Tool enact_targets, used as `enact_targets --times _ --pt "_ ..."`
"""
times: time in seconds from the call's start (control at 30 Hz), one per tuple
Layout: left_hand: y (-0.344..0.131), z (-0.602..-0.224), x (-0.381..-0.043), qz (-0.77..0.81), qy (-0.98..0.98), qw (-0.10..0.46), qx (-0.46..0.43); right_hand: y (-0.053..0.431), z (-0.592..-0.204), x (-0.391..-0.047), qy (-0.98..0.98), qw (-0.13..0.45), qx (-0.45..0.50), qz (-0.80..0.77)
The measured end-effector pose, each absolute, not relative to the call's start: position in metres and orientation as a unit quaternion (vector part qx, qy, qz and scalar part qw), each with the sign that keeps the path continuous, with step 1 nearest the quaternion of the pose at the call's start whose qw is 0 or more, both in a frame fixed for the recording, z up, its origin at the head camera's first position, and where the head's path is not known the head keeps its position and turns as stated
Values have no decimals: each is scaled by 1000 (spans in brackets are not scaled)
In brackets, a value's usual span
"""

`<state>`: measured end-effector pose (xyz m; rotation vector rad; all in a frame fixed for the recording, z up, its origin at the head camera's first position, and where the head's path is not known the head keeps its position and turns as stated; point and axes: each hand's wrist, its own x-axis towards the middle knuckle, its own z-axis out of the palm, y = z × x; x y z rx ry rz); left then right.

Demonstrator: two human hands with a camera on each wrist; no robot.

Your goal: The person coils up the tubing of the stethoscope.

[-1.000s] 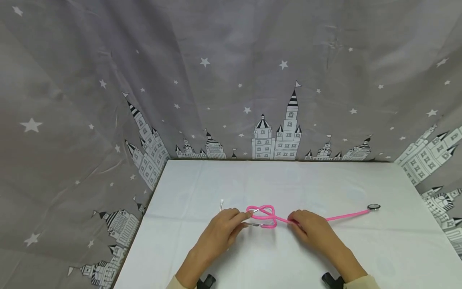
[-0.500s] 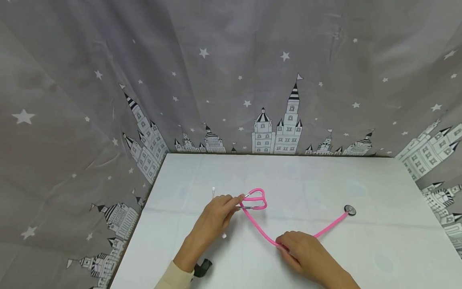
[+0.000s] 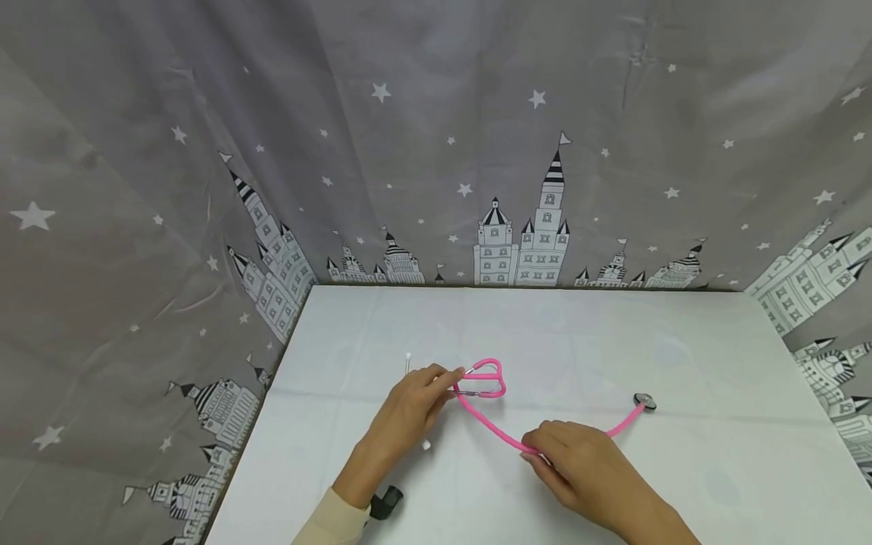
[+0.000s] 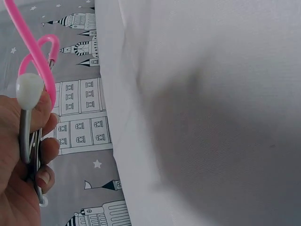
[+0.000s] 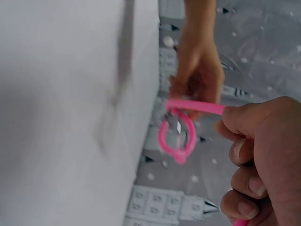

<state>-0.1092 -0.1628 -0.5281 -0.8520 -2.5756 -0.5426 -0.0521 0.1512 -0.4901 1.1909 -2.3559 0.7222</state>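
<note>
Left hand [image 3: 411, 403] and right hand [image 3: 577, 463] grip one stethoscope [image 3: 502, 436] (two eartips [image 3: 426, 445]; one chestpiece [image 3: 644, 402]).

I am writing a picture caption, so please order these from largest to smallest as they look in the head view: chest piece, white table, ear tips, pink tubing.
1. White table
2. Pink tubing
3. Chest piece
4. Upper ear tip and lower ear tip: too alike to rank

A grey curtain [image 3: 409, 45] printed with white stars [image 3: 381, 92] and black-and-white castles [image 3: 521, 246] hangs behind and along both sides of a white cloth-covered table [image 3: 695, 341].
</note>
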Motion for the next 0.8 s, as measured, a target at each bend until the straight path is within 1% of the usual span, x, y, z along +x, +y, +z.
enact_targets --times 0.27,0.37,0.57,0.8 --pt "-157 -530 -105 -214 -915 162 -301 165 -472 -67 -849 221 410 249" --pt "-151 -531 -101 -212 -910 155 -321 171 -465 -75 -853 227 400 247" --pt "-132 -532 -89 -211 -897 130 -367 177 -454 -90 -862 214 389 244" --pt "-114 -530 -77 -196 -884 117 -408 177 -451 -105 -854 227 392 256"
